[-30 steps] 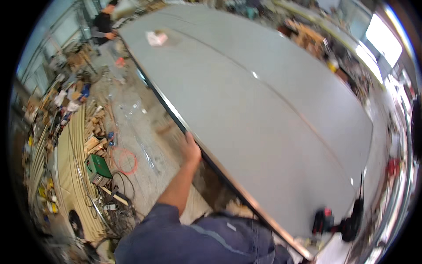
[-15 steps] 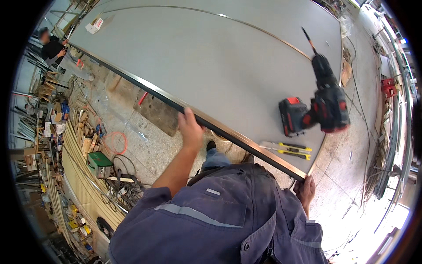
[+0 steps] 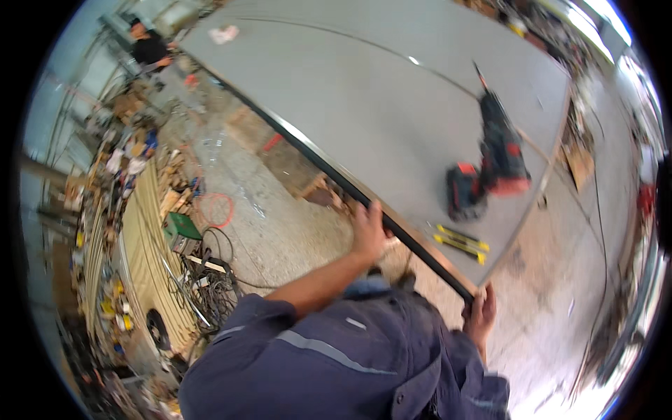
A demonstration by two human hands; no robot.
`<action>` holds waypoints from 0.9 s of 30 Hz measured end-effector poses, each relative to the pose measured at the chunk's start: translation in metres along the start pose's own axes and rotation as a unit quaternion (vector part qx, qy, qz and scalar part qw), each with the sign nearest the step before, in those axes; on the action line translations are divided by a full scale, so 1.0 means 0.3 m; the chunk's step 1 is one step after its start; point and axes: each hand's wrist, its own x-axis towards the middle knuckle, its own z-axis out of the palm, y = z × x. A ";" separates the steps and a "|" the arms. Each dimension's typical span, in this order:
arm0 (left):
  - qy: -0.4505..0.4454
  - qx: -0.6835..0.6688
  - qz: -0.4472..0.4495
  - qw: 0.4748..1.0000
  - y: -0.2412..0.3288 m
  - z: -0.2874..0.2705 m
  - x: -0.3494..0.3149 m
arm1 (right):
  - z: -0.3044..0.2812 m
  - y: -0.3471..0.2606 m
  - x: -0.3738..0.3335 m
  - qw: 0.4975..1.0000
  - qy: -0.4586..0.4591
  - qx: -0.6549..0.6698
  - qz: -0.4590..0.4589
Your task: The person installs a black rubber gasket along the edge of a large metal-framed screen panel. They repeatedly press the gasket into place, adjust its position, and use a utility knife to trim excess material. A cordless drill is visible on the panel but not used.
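Note:
A large grey panel (image 3: 329, 91) lies flat before me, its near side lined with a shiny metal and black edge strip (image 3: 315, 157). My left hand (image 3: 369, 229) grips this strip, fingers curled over the top. At the near right corner my right hand (image 3: 480, 315) is closed on the strip's end, its fingers partly hidden by the corner. On the panel just beyond my hands rest two yellow-handled tools (image 3: 460, 243), perhaps utility knives. Past them stands a black and red cordless drill (image 3: 500, 150) with a long bit.
A crumpled-looking white box (image 3: 224, 33) sits at the panel's far left. Beyond that corner is another person (image 3: 150, 52). On the left floor are a green machine (image 3: 182, 232), tangled cables (image 3: 217, 297), an orange hose (image 3: 217, 210) and long pale strips (image 3: 147, 259). A cable (image 3: 600, 231) runs along the right floor.
My left hand has slid along the edge strip toward the right hand. The right hand stays at the corner. The whole view has turned and blurred somewhat.

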 end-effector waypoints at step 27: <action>-0.198 -0.033 -0.088 0.976 -0.012 -0.144 0.053 | -0.025 0.028 -0.025 0.997 0.061 -0.036 0.019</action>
